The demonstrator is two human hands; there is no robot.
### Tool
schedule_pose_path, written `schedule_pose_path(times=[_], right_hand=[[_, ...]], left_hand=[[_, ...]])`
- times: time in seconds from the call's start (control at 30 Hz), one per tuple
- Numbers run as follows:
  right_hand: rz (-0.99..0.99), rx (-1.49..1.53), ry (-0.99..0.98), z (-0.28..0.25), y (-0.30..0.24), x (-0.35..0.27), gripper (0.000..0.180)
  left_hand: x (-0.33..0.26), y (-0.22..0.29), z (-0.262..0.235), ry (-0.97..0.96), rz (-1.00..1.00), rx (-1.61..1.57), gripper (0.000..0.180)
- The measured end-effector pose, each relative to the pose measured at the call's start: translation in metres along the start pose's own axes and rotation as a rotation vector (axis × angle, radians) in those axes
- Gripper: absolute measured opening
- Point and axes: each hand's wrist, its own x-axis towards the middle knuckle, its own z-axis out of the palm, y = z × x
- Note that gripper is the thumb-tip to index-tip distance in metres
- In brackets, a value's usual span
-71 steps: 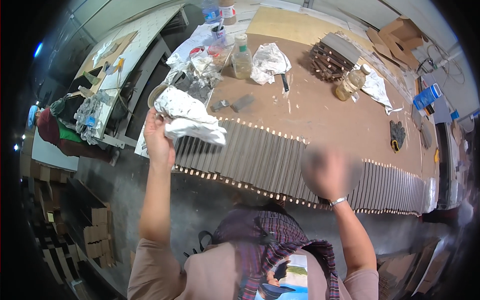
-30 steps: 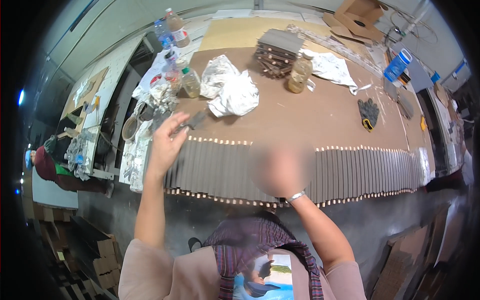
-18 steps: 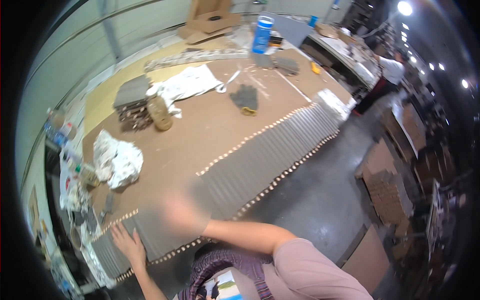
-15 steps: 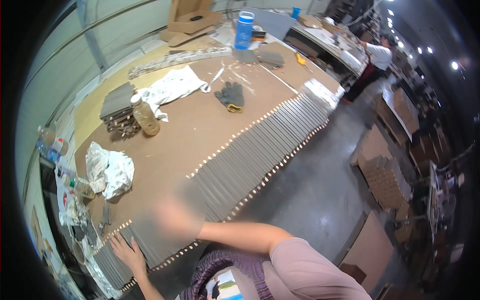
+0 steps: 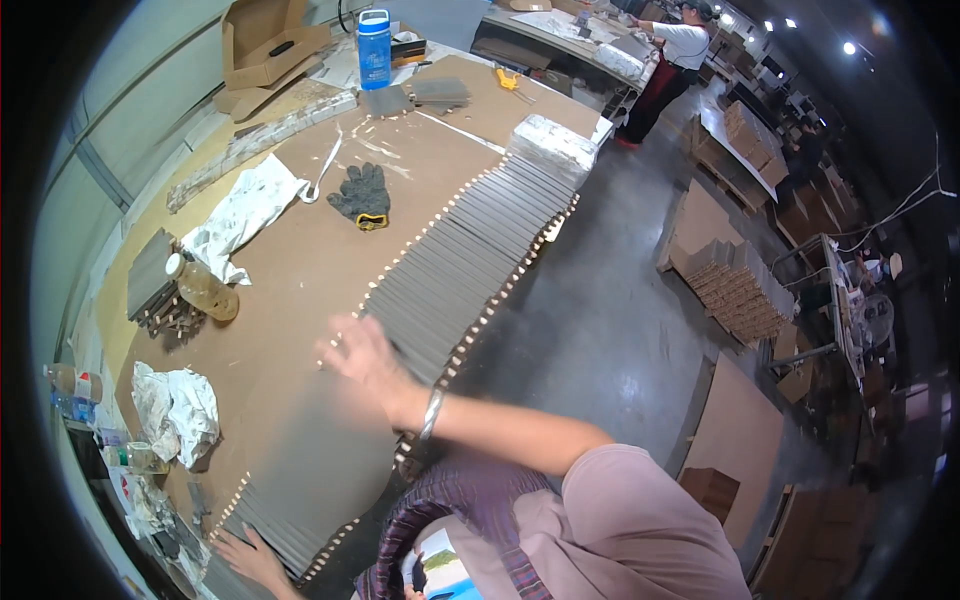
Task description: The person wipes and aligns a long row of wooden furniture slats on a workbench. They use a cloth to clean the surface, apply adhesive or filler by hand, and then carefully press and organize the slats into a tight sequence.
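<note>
A long row of thin grey strips with pale tips lies side by side along the near edge of the brown-topped table. My left hand rests on the strips at the lower left, fingers spread. Farther up the row, my right hand is over the strips, fingers apart and somewhat smeared by motion; a metal bracelet circles that wrist. Between the hands the grey surface looks blurred, so single strips cannot be made out there. At the row's far end sits a silvery-white wrapped block.
Beyond the row lie a dark glove, white cloths, a bottle of yellowish liquid, stacked grey strips and a blue bottle. A person stands at another table. Cardboard stacks stand on the floor to the right.
My right hand has moved up and forward along the row, fingers now spread. My left hand stays on the lower end of the row. The whole view has shifted.
</note>
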Motion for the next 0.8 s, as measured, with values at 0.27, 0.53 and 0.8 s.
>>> schedule_pose_path(times=[0.27,0.53,0.8], right_hand=[[0.367,-0.109,0.085,-0.136,0.219,0.000,0.057],[0.504,-0.208,0.064,-0.195,0.371,-0.003,0.064],[0.689,-0.074,-0.360,-0.202,0.455,0.024,0.076]], left_hand=[[0.014,-0.015,0.013,0.078,0.010,-0.037,0.067],[-0.011,0.054,-0.022,0.266,-0.148,-0.328,0.067],[0.025,0.018,-0.043,-0.238,-0.356,-0.384,0.092]])
